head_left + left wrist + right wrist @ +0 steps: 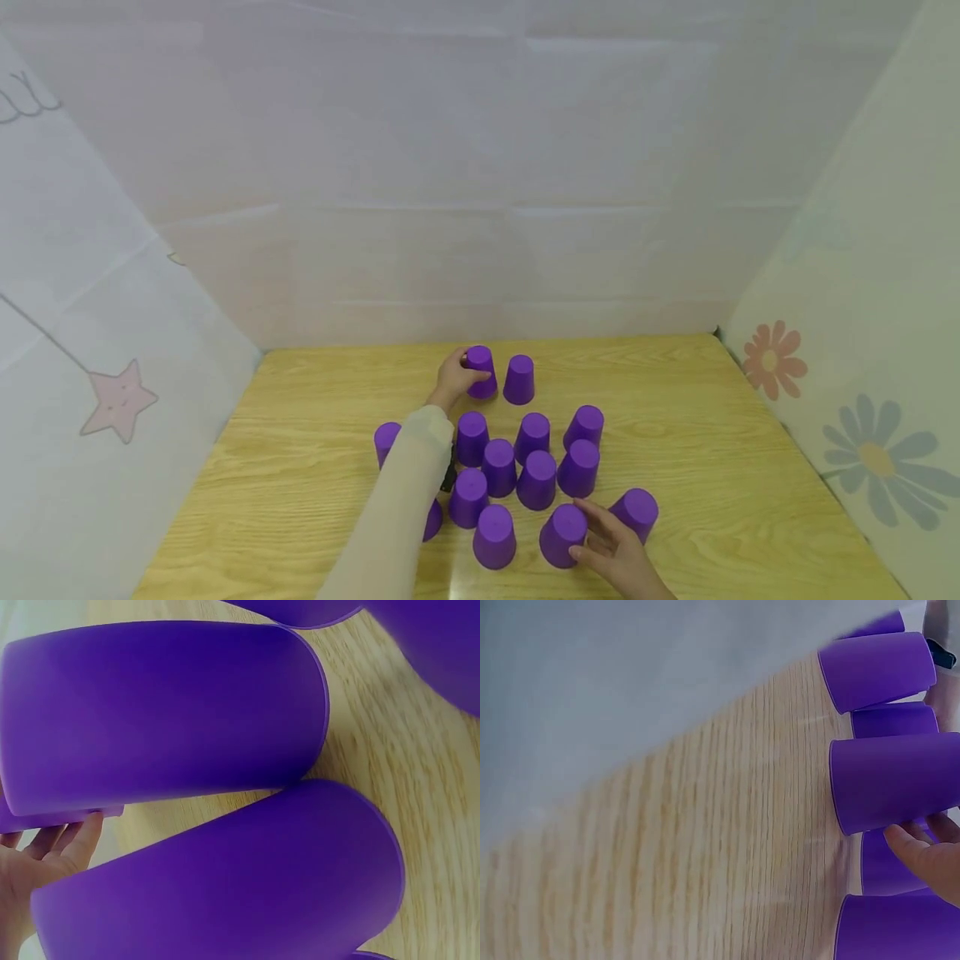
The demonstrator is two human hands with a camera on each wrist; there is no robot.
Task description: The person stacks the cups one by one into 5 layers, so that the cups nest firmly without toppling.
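Upside-down purple cups fill the middle of the wooden table. At the far side my left hand (454, 377) grips a back cup (482, 388), its thumb across the cup's side. Just right of it stands another back cup (520, 381). In the left wrist view the hand (52, 862) is partly hidden behind two large near cups (165, 712). My right hand (617, 552) holds a front cup (561, 537) from its right side, thumb low and fingers near the top. In the right wrist view the thumb and fingers meet that cup (892, 784) along one side.
Several more inverted cups (537, 481) stand close together between the hands. One cup (637, 512) is just beyond the right hand, and another (387, 437) is left of the left sleeve (405, 500). Pale sheets (480, 208) enclose the table (712, 433) at the back and sides.
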